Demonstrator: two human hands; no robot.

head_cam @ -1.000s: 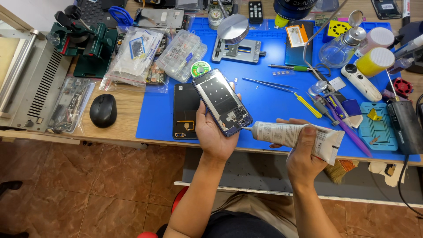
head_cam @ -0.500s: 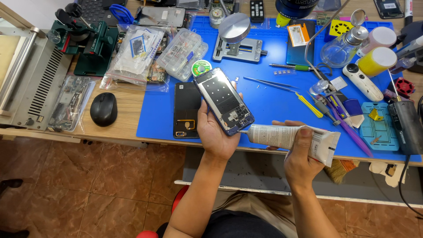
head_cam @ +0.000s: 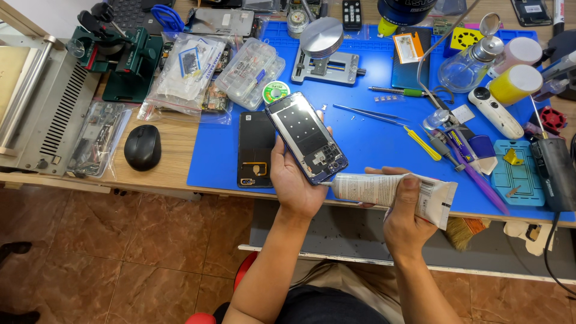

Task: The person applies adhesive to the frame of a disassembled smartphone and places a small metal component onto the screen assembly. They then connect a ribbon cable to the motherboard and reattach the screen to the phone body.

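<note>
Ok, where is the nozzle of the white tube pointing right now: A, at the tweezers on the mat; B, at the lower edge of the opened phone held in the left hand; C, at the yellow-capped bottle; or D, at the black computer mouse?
B: the right hand squeezes the white tube, its nozzle meeting the lower edge of the opened phone that the left hand holds.

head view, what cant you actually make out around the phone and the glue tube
- Tube nozzle tip against the opened phone: too small in the head view to tell whether glue is coming out.
- Middle of the white tube: covered by the right hand.
- Underside of the phone: hidden by the left hand and the phone itself.
- Black back cover on the blue mat: right edge hidden behind phone and left hand.
</note>
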